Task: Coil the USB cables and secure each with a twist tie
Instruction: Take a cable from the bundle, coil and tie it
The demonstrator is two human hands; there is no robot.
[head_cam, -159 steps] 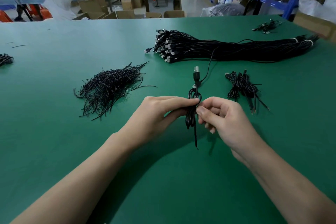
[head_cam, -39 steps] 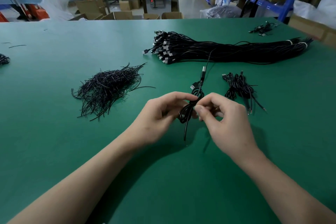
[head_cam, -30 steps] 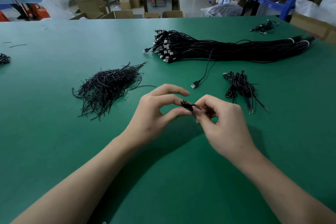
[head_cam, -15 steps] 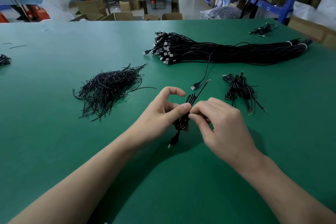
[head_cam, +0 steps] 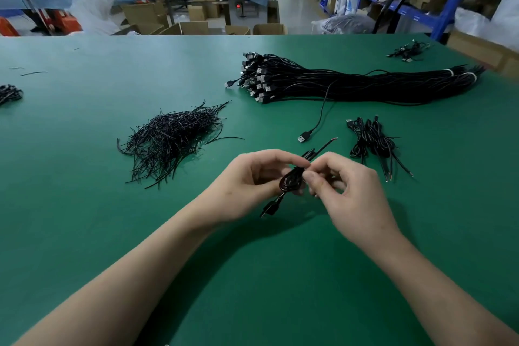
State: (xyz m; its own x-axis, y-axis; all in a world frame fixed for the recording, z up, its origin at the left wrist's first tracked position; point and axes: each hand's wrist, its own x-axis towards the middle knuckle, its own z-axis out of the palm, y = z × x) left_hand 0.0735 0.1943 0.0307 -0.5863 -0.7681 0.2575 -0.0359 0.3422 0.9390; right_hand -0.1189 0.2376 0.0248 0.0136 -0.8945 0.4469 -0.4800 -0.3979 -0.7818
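Two hands on one coil (head_cam: 292, 181), held just above the table (head_cam: 84, 233), front and centre. Left hand (head_cam: 247, 185) has thumb and fingers curled round the loops, pinching them together. Right hand (head_cam: 345, 191) pinches the coil's upper part tight with thumb and forefinger, about where a tie would go. Can't actually make out the tie itself, it's too thin and black on black. Plug (head_cam: 269, 209) dangles below, bare end (head_cam: 327, 144) pokes up and right.

My guess is this is the twisting step. Tips: hold the loops snug in the left so they don't spring, turn the tie ends with the right rather than spinning the whole coil, and cinch across all the loops.

Done coils (head_cam: 370, 140) sit to the right, tie pile (head_cam: 174, 140) on the left, uncoiled bundle (head_cam: 351, 84) at the back.
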